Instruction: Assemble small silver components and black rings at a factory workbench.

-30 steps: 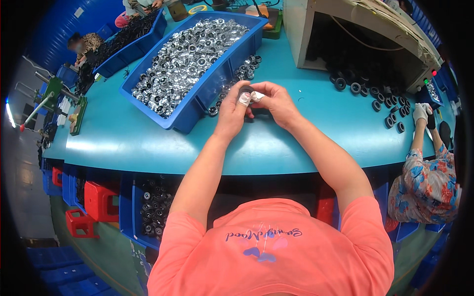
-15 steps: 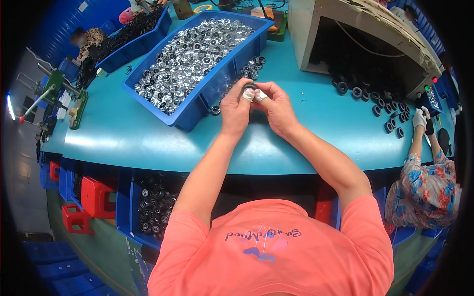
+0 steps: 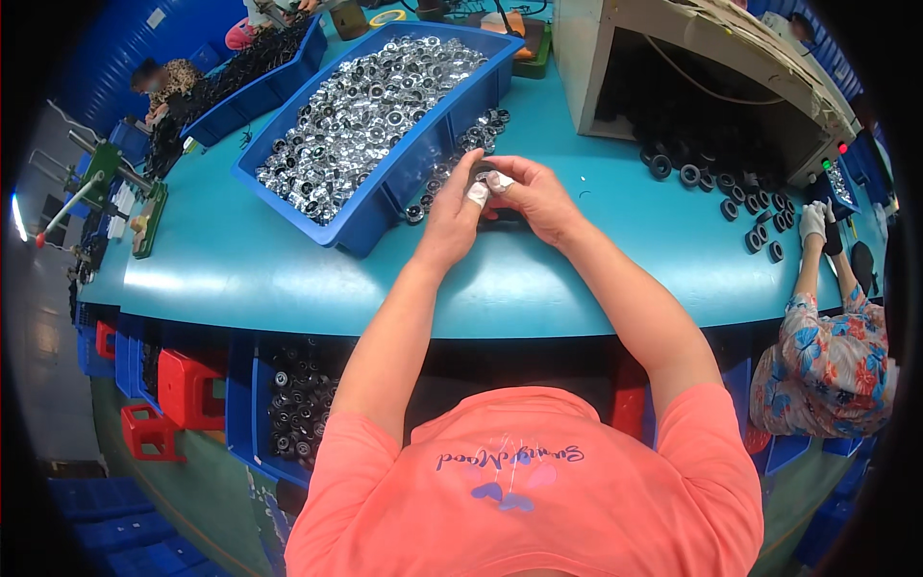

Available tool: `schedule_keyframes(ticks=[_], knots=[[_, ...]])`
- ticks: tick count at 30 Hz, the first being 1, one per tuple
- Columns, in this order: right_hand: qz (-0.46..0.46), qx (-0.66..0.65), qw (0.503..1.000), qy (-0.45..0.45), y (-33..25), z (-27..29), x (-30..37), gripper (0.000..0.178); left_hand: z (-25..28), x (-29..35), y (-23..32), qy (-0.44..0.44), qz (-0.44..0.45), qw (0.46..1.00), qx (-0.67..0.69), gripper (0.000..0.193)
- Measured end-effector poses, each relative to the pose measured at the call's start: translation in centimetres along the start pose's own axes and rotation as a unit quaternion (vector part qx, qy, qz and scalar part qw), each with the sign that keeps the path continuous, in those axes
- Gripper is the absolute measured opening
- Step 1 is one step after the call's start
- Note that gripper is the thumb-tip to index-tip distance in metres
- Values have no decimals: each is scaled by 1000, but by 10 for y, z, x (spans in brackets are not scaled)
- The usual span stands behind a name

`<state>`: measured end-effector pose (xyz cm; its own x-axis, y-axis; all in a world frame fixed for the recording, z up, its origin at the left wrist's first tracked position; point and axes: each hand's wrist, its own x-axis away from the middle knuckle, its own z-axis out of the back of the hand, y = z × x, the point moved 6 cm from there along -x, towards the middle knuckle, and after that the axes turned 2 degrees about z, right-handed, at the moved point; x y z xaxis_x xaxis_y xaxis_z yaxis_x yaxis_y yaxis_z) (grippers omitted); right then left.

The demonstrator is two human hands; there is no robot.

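Above the turquoise table (image 3: 317, 288), my two hands meet around a black ring (image 3: 481, 168), a small tyre-like part mostly covered by the fingers. My left hand (image 3: 450, 223) is closed on its left side. My right hand (image 3: 540, 204) grips it from the right, thumb laid over its near side. White tape wraps both thumbs. Just left of my hands stands a blue bin (image 3: 389, 207) heaped with shiny metal-and-black wheel hubs (image 3: 380, 111). Several loose hubs (image 3: 486, 127) lie along the bin's right side, some close to my left fingers.
Black rubber rings (image 3: 689, 175) spill from an open-fronted box (image 3: 588, 72) on the right. Beyond them are a co-worker's gloved hands (image 3: 813, 223). A green hand press (image 3: 146, 216) stands at far left. Below the table are red stools (image 3: 187, 385) and a crate of black wheels (image 3: 296, 409).
My right thumb has shifted up and apart from the left thumb, and the left hand has tilted a little. Both hands stay on the ring. The whole view has moved slightly.
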<state>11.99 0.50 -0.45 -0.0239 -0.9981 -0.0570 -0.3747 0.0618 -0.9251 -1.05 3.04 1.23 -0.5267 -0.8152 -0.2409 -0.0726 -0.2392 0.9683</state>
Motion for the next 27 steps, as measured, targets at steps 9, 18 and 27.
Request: schedule_keyframes(ticks=[9,18,27], knots=[[-6,78,996,32,6,1,-3,38,-1,0,-9,6,-26,994,-109,48],[61,158,980,106,11,6,-2,27,-6,2,-4,36,-44,977,-205,47],[-22,70,991,112,17,6,-2,26,-10,8,6,77,-131,928,-341,42]])
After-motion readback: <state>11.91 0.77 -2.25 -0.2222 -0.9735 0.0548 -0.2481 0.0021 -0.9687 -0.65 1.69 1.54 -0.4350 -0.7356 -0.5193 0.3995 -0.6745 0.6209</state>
